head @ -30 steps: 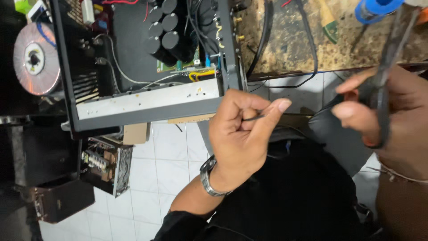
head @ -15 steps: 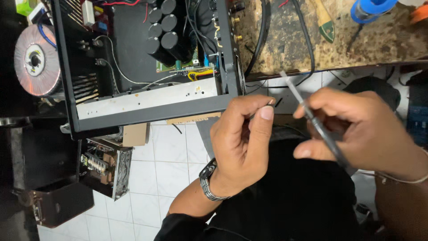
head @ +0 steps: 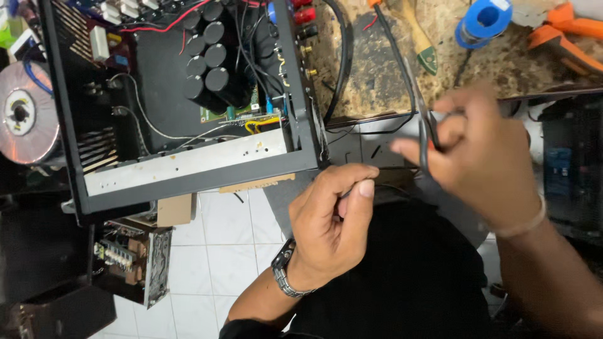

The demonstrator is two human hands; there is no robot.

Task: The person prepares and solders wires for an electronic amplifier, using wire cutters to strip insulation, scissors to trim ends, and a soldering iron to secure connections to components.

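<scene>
- Left hand [head: 333, 229] pinches thin black wire [head: 392, 168], just below amplifier case [head: 188, 169] corner.
- Right hand [head: 477, 157], blurred, clamps scissors [head: 422, 129] right of case, blades near wire.
- Risk: blades could nick fingers [head: 361, 194] or cut wire through.
- Beyond: capacitors [head: 210, 59] inside case, tape roll [head: 483, 22] on bench.

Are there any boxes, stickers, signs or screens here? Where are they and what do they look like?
No screens or signs show.
Pale label strip: along the near inner edge of the open black chassis, long, grey-white, with small dark dots.
Brown cardboard piece: under the chassis edge, small, plain, rectangular.
Blue panel: far right, below the bench, rectangular, too blurred to tell more.
Both hands, left and right, work below the chassis.
</scene>
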